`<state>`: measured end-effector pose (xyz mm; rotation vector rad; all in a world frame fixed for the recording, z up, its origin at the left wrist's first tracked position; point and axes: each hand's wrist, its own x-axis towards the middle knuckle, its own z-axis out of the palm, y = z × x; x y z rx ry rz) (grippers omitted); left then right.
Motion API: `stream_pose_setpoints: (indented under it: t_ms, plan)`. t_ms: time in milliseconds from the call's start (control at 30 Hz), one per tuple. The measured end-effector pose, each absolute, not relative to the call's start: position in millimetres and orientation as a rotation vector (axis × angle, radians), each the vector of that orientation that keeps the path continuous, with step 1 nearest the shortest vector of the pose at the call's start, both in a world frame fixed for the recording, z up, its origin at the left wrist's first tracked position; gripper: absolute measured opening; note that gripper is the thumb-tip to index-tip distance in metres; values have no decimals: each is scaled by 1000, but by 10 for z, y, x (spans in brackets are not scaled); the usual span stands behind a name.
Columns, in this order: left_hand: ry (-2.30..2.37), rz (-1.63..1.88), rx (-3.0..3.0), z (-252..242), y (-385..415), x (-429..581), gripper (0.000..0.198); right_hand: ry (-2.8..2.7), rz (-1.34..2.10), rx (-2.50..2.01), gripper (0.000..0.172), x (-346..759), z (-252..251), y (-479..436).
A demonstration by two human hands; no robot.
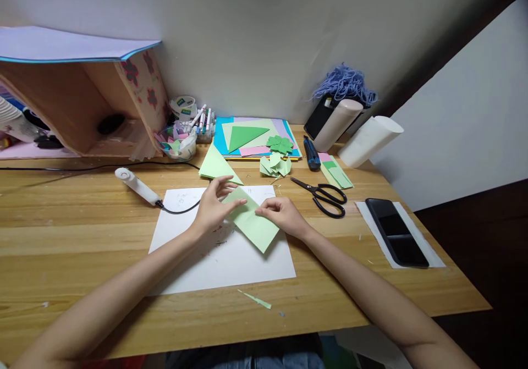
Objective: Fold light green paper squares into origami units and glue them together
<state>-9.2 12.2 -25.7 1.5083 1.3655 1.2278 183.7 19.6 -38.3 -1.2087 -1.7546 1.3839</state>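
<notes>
Right hand [285, 215]: your thumb and forefinger pinched on the paper [258, 230], at its right side.
Left hand [211, 208]: your fingers spread, thumb over the paper's far end; whether they grip, cannot tell.
Paper: pale green, smooth, oblong, crisp-edged, slanted over your white sheet [185, 264].
Triangle [218, 165]: similar green, just beyond your left fingers.
Scissors [324, 193]: black looped handles, on your right.
Desk [82, 237]: grained wood.

On my remote feed, I saw a bare left hand [213, 208], right hand [285, 216] and forearms [348, 270]. Blue, denim-like clothing [272, 361] covered the lap.
</notes>
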Motion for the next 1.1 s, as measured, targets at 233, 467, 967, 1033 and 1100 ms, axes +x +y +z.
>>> stream_pose_setpoints:
  t_ms: [233,467,967,1033,1100]
  plan:
    - [1222,682,2389,-87,82,-111,14,-2072,1208,-1128,24,1778,-383,102]
    - [1471,822,2057,-129,152,-170,19,-1795,1261,-1191,23,1934,-351,297]
    - [1387,891,2046,-196,-28,-12,17,-1885,1068,-1075,10,1768,-309,128]
    - [1389,899,2071,-193,-37,-5,16,-1847,1139,-1090,11,1762,-325,138]
    - [1395,908,2074,-182,-36,-3,16,-1813,1174,-1113,12,1768,-329,158]
